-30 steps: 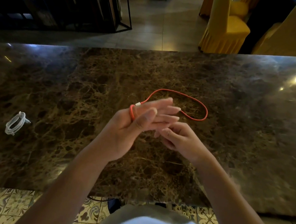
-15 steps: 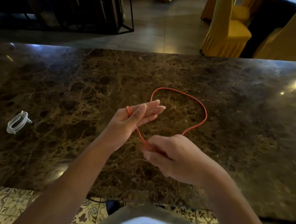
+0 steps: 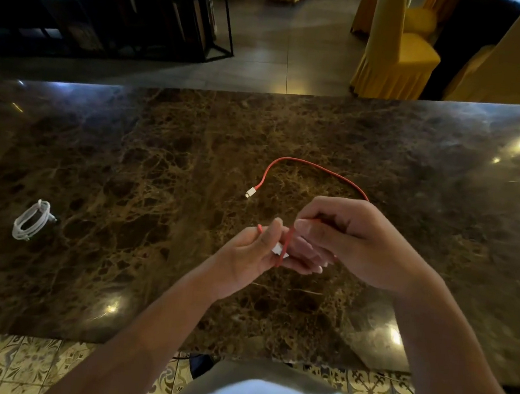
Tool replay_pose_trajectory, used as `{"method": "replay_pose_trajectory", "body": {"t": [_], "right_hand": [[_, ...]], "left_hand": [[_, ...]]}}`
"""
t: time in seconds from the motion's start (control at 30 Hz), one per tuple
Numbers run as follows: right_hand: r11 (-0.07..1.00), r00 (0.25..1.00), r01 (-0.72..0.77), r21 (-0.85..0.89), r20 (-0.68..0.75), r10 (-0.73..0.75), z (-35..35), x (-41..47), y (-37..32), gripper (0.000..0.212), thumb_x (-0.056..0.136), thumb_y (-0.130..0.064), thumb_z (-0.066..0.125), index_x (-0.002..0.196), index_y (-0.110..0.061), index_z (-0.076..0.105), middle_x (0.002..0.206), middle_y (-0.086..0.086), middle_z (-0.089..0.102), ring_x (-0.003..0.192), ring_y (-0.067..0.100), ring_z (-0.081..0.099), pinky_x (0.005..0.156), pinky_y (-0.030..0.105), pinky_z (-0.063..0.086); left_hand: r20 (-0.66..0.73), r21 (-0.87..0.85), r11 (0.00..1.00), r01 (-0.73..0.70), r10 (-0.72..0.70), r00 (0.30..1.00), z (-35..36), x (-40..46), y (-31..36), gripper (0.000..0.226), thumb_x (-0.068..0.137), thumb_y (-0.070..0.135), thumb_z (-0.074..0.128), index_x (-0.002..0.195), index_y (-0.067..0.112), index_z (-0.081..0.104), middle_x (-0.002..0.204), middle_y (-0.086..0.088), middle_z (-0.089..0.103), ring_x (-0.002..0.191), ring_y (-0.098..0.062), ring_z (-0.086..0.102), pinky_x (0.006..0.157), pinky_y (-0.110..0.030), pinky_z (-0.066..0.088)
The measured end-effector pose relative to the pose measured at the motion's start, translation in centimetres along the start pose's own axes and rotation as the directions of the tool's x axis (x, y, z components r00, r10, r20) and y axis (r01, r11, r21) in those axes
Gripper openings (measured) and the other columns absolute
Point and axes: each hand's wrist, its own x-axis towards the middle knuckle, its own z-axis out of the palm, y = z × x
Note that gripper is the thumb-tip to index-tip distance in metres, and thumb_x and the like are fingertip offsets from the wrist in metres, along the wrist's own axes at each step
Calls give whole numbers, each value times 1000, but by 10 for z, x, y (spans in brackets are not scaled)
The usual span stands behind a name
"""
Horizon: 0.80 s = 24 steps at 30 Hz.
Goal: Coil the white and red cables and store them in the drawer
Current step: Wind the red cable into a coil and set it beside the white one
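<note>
The red cable (image 3: 312,165) arcs over the dark marble counter (image 3: 129,158), its free white plug (image 3: 250,192) lying on the stone. My left hand (image 3: 262,254) is held flat with straight fingers; the cable is looped around them and its other white plug sits under the thumb. My right hand (image 3: 347,237) pinches the red cable just above the left fingers. The white cable (image 3: 31,220) lies coiled at the counter's left. No drawer is in view.
Yellow-covered chairs (image 3: 396,51) stand beyond the counter's far edge at the right. A dark metal shelf rack (image 3: 127,6) stands at the back left. Patterned floor tiles (image 3: 29,365) show below the counter's near edge.
My right hand has carried the red cable up and over my left fingers, adding a wrap. The loose loop on the counter has shrunk and its free white plug now lies exposed.
</note>
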Motion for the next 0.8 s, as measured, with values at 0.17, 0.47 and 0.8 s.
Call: {"method": "replay_pose_trajectory", "body": {"t": [0.17, 0.47, 0.8], "right_hand": [[998, 1000, -13, -61, -14, 12, 5, 3, 2, 17, 98, -27, 68, 94, -12, 77, 74, -3, 72, 64, 14, 68, 59, 27, 52], [999, 998, -31, 36, 50, 29, 6, 8, 9, 18, 99, -23, 67, 95, -8, 76, 79, 1, 74, 69, 12, 68, 64, 23, 50], [984, 987, 39, -172, 162, -11, 16, 9, 9, 13, 99, -26, 70, 93, -17, 77, 74, -8, 68, 69, 11, 64, 64, 22, 47]], "left_hand": [[-5, 86, 996, 12, -12, 1000, 7, -2, -9, 60, 96, 69, 48, 112, 19, 77, 113, -5, 76, 115, -27, 69, 103, -44, 55], [-138, 237, 967, 93, -61, 989, 8, 0, -13, 23, 102, 11, 53, 91, 27, 64, 72, 33, 65, 71, 15, 58, 72, -4, 42], [-93, 271, 961, 52, -28, 995, -5, 2, -13, 16, 90, 12, 73, 92, 28, 74, 83, 21, 72, 82, 5, 65, 74, -15, 52]]}}
